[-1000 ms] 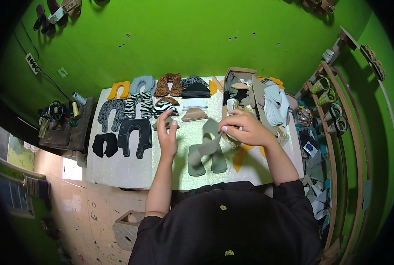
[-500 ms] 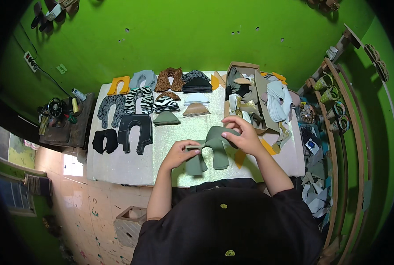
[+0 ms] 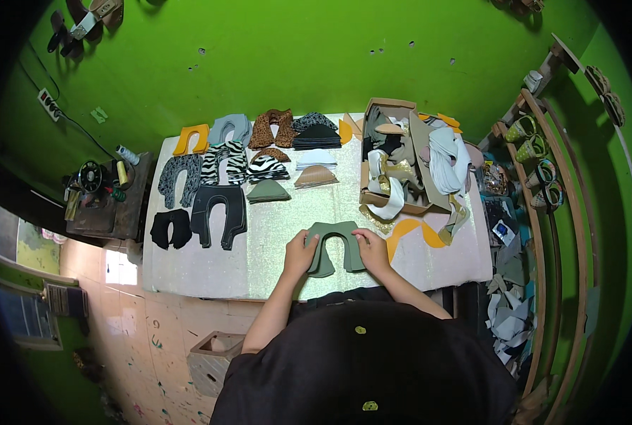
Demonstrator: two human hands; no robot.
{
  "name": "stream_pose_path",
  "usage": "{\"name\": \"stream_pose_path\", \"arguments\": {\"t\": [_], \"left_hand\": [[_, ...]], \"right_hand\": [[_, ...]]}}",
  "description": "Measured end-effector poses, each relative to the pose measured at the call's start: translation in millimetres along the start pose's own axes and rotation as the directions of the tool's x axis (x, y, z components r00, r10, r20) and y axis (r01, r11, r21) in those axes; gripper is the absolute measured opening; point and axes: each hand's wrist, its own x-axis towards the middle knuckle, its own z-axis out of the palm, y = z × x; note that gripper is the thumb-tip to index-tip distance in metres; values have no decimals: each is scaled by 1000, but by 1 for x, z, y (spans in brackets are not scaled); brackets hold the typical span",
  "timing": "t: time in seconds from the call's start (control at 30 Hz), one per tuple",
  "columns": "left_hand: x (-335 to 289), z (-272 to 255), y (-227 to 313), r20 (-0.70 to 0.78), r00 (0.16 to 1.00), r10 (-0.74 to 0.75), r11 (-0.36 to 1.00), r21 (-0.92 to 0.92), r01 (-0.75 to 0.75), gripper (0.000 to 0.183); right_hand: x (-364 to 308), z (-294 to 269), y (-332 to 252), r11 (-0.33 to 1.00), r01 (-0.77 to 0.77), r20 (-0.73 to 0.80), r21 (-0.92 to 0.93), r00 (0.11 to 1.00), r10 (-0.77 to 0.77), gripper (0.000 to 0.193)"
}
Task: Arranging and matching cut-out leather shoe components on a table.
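A small stack of olive-green U-shaped cut pieces (image 3: 333, 229) is between my hands near the table's front edge, its opening toward me. My left hand (image 3: 300, 253) grips the left side, fingers closed on the edge. On the right side my right hand (image 3: 372, 251) closes on it in the same way. How many layers they hold I cannot tell. Farther back lies a half-round olive-green stack (image 3: 268, 190). Left of it is a black U-shaped stack (image 3: 218, 212). A yellow curved piece (image 3: 406, 228) lies just right of my right hand.
An open cardboard box (image 3: 394, 106) of mixed scraps stands at the back right of the table (image 3: 259, 276). Zebra (image 3: 223, 161), leopard (image 3: 272, 129) and other stacks cover the back left. A wooden rack (image 3: 535, 177) rises at right; a machine (image 3: 91, 177) stands left.
The olive-green pieces have been brought together and squared up, lower and nearer the table. My right hand came down from the top of them to the right side. The yellow piece is now uncovered.
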Motion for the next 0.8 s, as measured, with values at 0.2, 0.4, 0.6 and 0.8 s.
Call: {"name": "stream_pose_path", "arguments": {"t": [0.2,0.4,0.6,0.8], "left_hand": [[-10,8,6,-74,997,18,919,394,13,39],[-14,12,2,-99,995,-3,890,453,48,42],[-15,13,-3,-133,991,26,887,460,38,36],[-16,13,0,-140,989,41,894,447,26,31]], "right_hand": [[1,1,2,963,205,-58,-176,974,-218,17],[-2,9,6,951,232,-29,-203,970,-243,17],[-2,11,17,854,311,2,-417,940,-341,16],[-5,8,11,837,263,11,-479,956,-294,16]]}}
